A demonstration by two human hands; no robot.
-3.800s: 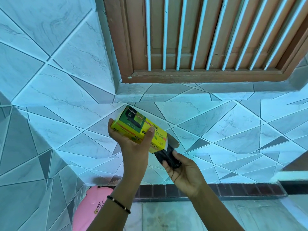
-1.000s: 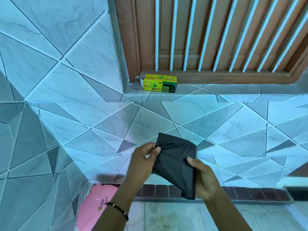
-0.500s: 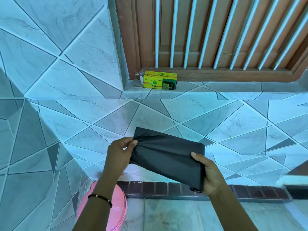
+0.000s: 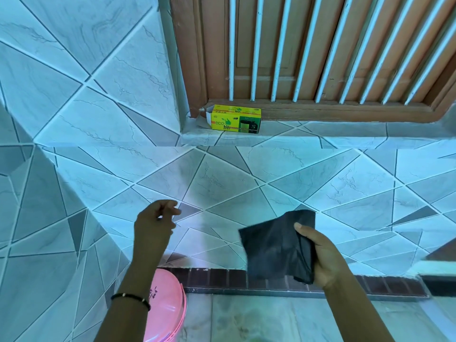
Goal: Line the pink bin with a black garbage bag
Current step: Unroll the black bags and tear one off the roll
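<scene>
Our right hand (image 4: pixel 325 257) gripped the folded black garbage bag (image 4: pixel 276 245) — thumb across its front, fingers curled behind. Our left hand (image 4: pixel 154 223) held nothing, its fingers loosely curled, apart from the bag. The pink bin (image 4: pixel 167 307) stood below our left forearm, by the tiled wall (image 4: pixel 74 95). 1 yellow box (image 4: pixel 234 118) lay at the left end of the window ledge (image 4: pixel 320 137).

Left hand (image 4: pixel 155 222) released black garbage bag (image 4: pixel 276 245).
</scene>
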